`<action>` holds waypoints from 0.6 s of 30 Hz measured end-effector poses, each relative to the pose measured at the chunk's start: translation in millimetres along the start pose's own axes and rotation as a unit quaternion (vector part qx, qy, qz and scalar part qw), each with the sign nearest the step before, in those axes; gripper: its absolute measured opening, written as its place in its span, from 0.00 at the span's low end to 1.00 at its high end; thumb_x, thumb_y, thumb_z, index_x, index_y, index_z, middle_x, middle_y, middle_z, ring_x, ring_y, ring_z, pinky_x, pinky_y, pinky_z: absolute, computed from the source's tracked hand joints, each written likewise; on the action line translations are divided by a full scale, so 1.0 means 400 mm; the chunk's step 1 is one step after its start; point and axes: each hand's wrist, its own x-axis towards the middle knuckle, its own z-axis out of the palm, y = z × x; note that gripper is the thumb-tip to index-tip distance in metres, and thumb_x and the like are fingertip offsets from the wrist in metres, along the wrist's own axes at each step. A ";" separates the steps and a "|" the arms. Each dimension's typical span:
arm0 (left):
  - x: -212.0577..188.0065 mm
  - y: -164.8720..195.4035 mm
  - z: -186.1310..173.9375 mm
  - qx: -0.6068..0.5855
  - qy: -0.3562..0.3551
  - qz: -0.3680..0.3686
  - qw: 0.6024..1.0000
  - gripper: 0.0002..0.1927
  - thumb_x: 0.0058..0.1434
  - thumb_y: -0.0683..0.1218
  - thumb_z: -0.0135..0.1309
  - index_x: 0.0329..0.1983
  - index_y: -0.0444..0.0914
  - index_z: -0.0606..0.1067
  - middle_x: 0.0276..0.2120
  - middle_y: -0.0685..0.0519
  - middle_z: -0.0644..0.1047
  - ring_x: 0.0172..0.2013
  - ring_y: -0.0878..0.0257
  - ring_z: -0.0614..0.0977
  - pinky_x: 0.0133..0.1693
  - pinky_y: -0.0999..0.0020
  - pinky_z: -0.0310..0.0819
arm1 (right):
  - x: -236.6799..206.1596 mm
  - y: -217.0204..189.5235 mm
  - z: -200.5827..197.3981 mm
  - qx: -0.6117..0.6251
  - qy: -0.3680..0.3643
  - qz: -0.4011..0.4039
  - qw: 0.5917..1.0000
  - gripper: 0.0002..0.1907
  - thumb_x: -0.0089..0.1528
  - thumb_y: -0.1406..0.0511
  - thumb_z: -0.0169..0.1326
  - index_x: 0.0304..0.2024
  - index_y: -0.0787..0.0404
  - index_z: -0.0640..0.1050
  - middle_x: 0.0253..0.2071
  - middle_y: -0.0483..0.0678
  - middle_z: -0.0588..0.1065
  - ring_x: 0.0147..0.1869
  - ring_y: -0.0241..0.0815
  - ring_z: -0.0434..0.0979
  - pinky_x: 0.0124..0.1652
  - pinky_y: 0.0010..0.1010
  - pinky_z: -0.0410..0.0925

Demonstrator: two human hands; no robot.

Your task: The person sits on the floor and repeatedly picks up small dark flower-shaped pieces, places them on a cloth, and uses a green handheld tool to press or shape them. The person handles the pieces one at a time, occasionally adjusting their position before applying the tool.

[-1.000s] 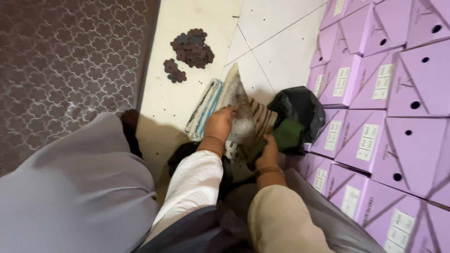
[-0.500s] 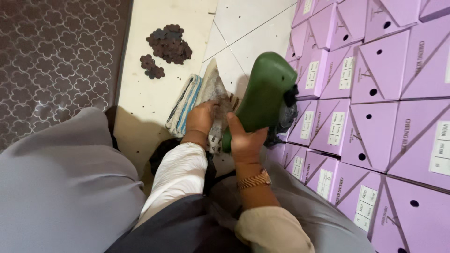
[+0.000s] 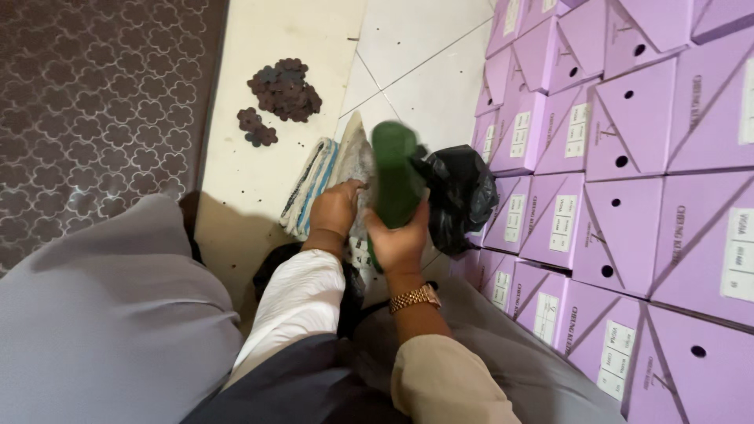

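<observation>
View from above, looking down at a seated person's lap and two hands over a pale tiled floor (image 3: 408, 47).

The right hand (image 3: 399, 245), with a gold watch (image 3: 415, 297) on its wrist, grips a green shoe (image 3: 394, 177) by its lower end. The shoe stands nearly upright, narrow edge toward the camera, raised above the floor between the hands and a black bag (image 3: 462, 196). The bag is crumpled and sits just to the right of the shoe, against stacked purple boxes (image 3: 628, 180) that fill the right side.

The left hand (image 3: 335, 209), in a white sleeve, rests curled on a heap of crumpled paper (image 3: 353, 161), just beside the shoe. Whether it grips the paper cannot be told. A folded striped cloth (image 3: 312, 184) lies touching the paper on its left.

Farther away on the floor are two piles of dark flower-shaped pieces (image 3: 284, 88), one large and one small. A patterned brown carpet (image 3: 94, 102) covers the left side.
</observation>
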 end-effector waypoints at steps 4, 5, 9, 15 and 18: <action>-0.005 0.000 0.000 0.011 -0.009 -0.007 1.000 0.08 0.65 0.49 0.53 0.45 0.47 0.80 0.35 0.44 0.82 0.36 0.43 0.83 0.38 0.49 0.77 | -0.016 -0.018 -0.007 -0.062 0.007 -0.057 0.996 0.23 0.55 0.65 0.70 0.49 0.64 0.79 0.40 0.52 0.81 0.41 0.46 0.81 0.46 0.33 0.75; -0.004 0.001 0.000 0.010 -0.011 -0.005 1.000 0.09 0.65 0.48 0.52 0.45 0.48 0.80 0.35 0.44 0.82 0.36 0.44 0.83 0.37 0.49 0.77 | -0.017 -0.022 -0.010 -0.110 0.004 -0.079 0.991 0.22 0.55 0.64 0.71 0.49 0.63 0.79 0.39 0.52 0.81 0.40 0.46 0.83 0.46 0.34 0.75; 0.010 0.003 -0.002 0.032 -0.022 -0.003 0.999 0.09 0.67 0.48 0.50 0.46 0.47 0.80 0.36 0.44 0.82 0.35 0.44 0.83 0.36 0.48 0.77 | -0.018 -0.032 -0.005 -0.193 -0.043 0.111 0.974 0.30 0.45 0.63 0.70 0.49 0.64 0.78 0.42 0.56 0.80 0.46 0.51 0.82 0.47 0.39 0.73; 0.005 -0.001 0.003 0.040 -0.023 -0.005 0.999 0.09 0.67 0.49 0.50 0.45 0.48 0.81 0.34 0.44 0.82 0.35 0.45 0.84 0.36 0.48 0.77 | -0.013 -0.027 -0.003 -0.116 -0.012 0.026 0.993 0.34 0.48 0.62 0.70 0.53 0.68 0.73 0.48 0.56 0.79 0.51 0.49 0.81 0.51 0.37 0.73; -0.003 -0.003 -0.002 0.022 0.006 0.012 1.000 0.10 0.67 0.48 0.50 0.44 0.48 0.81 0.35 0.45 0.83 0.34 0.46 0.84 0.36 0.49 0.78 | -0.008 -0.020 0.000 -0.013 0.036 -0.063 0.997 0.40 0.52 0.61 0.71 0.60 0.73 0.69 0.52 0.55 0.77 0.53 0.48 0.79 0.53 0.36 0.72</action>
